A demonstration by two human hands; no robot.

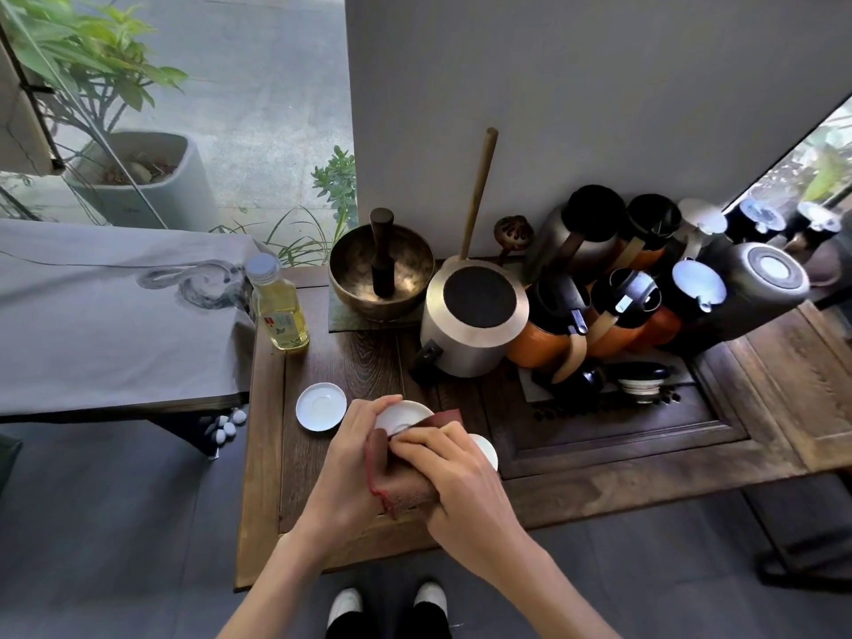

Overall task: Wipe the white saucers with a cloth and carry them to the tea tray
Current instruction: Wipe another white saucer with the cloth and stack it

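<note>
A round white ceramic saucer (402,416) is gripped by the left hand (350,458) above the dark wooden surface (350,357), while a brown-red cloth (399,488) is pressed on it by the clenched right hand (454,477). A second white saucer (321,406) is seen lying just left.

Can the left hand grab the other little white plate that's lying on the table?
Probably not right now. The left hand is busy holding a saucer while the right hand rubs it with the reddish-brown cloth. The spare saucer sits close beside it with nothing in between, so once freed, likely yes.
</note>
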